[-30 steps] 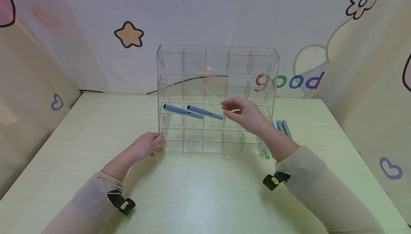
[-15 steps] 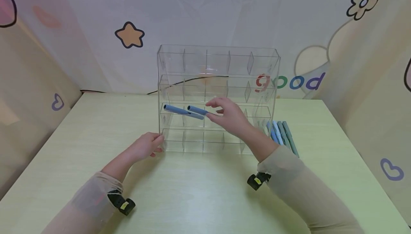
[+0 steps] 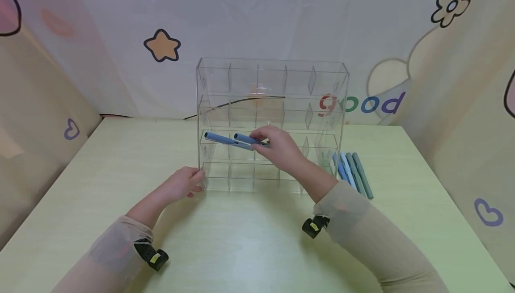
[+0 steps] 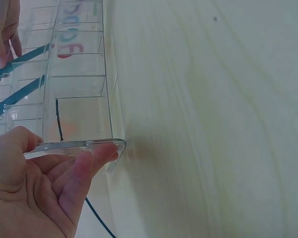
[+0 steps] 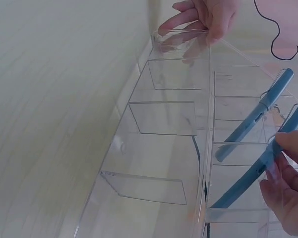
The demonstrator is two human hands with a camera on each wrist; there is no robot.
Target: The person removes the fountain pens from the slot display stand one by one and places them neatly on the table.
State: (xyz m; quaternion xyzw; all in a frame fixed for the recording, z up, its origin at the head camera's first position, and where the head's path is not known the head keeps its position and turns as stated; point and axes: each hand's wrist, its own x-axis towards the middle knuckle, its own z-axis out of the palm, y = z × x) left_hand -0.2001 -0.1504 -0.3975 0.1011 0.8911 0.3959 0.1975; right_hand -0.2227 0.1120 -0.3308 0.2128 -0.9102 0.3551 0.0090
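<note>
A clear acrylic rack (image 3: 271, 80), with rows of divided compartments, stands upright on the table. In its second row from the bottom, two blue pens lie slanted: the left pen (image 3: 219, 138) and the right pen (image 3: 243, 138). My right hand (image 3: 277, 148) pinches the right pen between thumb and fingers around its middle; in the right wrist view this pen (image 5: 243, 183) leans in its compartment beside the other pen (image 5: 256, 116). At the rack's lower left corner, my left hand (image 3: 181, 185) grips the side panel, thumb and fingers on either side of it.
Several pens (image 3: 354, 172) in blue, light blue and green lie side by side on the table (image 3: 249, 248), right of the rack. Behind the table hangs a printed curtain (image 3: 100, 60). A dark cord (image 4: 100, 216) shows near the rack in the left wrist view.
My right hand has moved left from beside the lower end of the right pen and now pinches it. The left hand has kept its grip on the rack.
</note>
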